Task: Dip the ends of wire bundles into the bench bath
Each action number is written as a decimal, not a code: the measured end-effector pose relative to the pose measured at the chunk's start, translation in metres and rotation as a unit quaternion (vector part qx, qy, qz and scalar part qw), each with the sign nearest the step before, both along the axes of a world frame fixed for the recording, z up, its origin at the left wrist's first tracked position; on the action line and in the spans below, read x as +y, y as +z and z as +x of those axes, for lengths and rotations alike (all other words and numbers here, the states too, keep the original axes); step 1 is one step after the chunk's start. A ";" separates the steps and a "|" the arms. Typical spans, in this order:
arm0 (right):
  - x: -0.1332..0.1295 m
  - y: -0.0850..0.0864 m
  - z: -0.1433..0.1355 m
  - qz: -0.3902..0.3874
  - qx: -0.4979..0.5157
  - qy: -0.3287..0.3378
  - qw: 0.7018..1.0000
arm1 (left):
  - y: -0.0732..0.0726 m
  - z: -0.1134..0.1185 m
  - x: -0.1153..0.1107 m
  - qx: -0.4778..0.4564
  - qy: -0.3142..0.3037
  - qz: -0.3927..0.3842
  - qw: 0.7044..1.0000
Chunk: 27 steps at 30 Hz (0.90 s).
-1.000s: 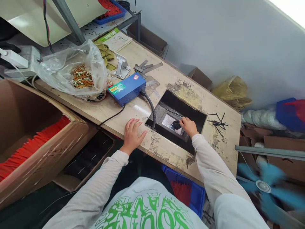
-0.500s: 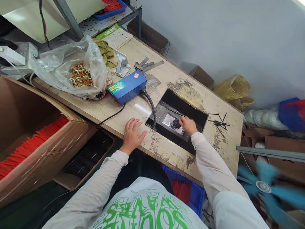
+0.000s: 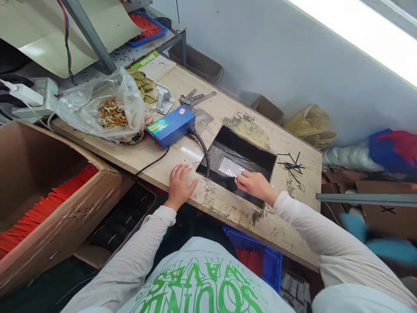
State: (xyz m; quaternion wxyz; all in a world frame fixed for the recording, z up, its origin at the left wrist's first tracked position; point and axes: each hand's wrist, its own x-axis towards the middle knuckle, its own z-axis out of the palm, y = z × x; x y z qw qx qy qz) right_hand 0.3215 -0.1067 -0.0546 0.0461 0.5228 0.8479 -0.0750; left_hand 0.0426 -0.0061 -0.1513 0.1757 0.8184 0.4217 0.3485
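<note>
My left hand (image 3: pixel 180 187) lies on the table's near edge, fingers stretched and a little apart, holding nothing. My right hand (image 3: pixel 254 186) is over the near side of a rectangular opening cut in the tabletop, its fingers closed together. Whatever those fingers hold is hidden from me. Beneath and left of the fingertips, a bright rectangular plate (image 3: pixel 230 167) shows on the dark unit inside the opening. From that opening a black ribbed cable (image 3: pixel 205 152) runs up to a blue box (image 3: pixel 172 126). Several thin black sticks (image 3: pixel 292 166) lie loosely crossed right of the opening.
A clear plastic bag (image 3: pixel 130 104) of small orange-and-pale pieces stands at the table's far left. Calipers (image 3: pixel 195 99) lie behind the blue box. A cardboard box (image 3: pixel 61 213) with red strips is at left; fan blades (image 3: pixel 387 250) turn at lower right.
My right hand has drawn back toward the near side of the opening. The black bundle seen at its fingertips over the plate is out of sight. My left hand keeps its place.
</note>
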 end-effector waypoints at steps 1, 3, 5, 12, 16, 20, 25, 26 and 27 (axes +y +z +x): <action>-0.001 0.002 -0.004 0.009 0.008 0.007 1.000 | -0.001 0.000 0.000 -0.002 -0.001 0.000 1.000; 0.002 0.003 -0.006 0.035 0.025 0.025 0.999 | -0.002 0.000 0.002 -0.013 -0.002 0.006 1.000; 0.008 0.005 -0.003 0.074 0.028 0.024 0.997 | -0.001 -0.002 0.003 -0.031 0.001 0.008 0.999; 0.017 0.022 0.001 0.244 0.213 -0.168 0.931 | 0.037 0.000 -0.028 -0.133 -0.025 -0.101 0.986; 0.011 0.014 -0.039 0.274 0.408 -0.351 0.797 | 0.060 0.031 -0.058 -0.154 -0.208 -0.412 0.873; -0.001 -0.005 -0.107 0.198 0.621 -0.470 0.595 | 0.073 0.056 -0.061 -0.368 -0.231 -0.528 0.730; -0.016 -0.015 -0.160 0.035 0.780 -0.488 0.389 | 0.092 0.045 -0.055 -0.501 -0.198 -0.545 0.643; -0.018 -0.015 -0.165 0.014 0.792 -0.490 0.362 | 0.095 0.041 -0.056 -0.499 -0.186 -0.548 0.644; -0.020 -0.016 -0.168 -0.004 0.803 -0.490 0.338 | 0.099 0.038 -0.057 -0.492 -0.172 -0.552 0.651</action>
